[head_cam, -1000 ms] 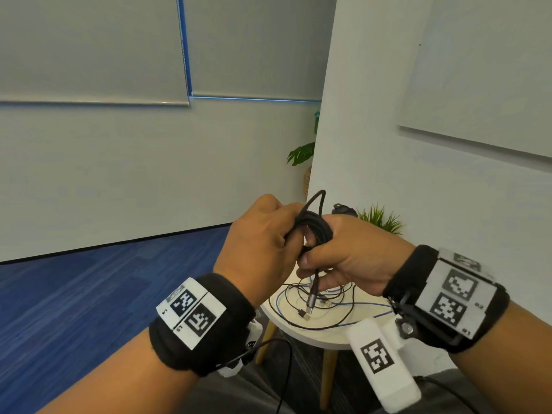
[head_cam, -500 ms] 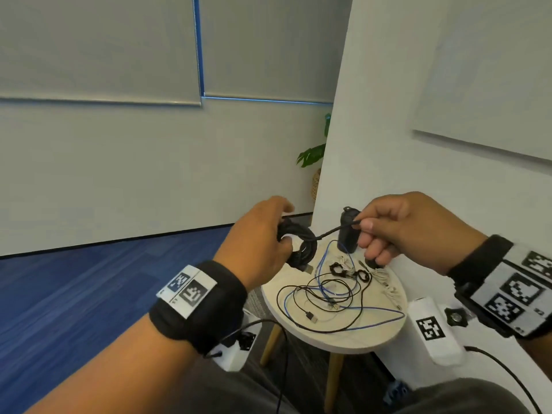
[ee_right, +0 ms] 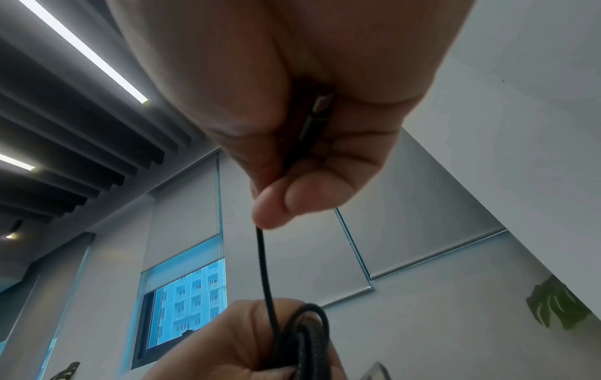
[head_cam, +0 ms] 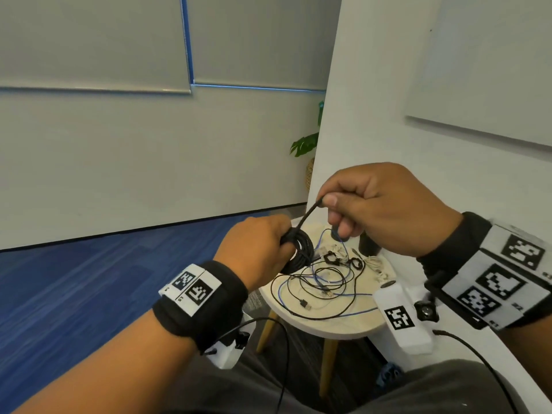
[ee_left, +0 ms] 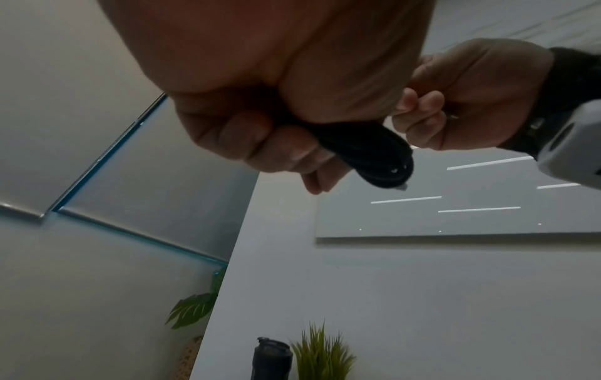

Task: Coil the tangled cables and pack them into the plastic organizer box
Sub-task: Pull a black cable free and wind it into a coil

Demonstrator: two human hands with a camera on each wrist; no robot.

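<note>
Left hand (head_cam: 257, 249) grips black cable coil (head_cam: 300, 248); right hand (head_cam: 385, 207) pinches free end.

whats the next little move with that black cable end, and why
Probably wrap the free end around the black coil to bind it. The left hand grips the finished coil, while the right hand pinches the short tail, plug tucked in the palm, stretched taut from the coil. No organizer box shows yet.

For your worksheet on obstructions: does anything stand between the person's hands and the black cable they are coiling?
Nothing visible does. The left hand grips the black cable coil, and the right hand pinches its free end.
</note>
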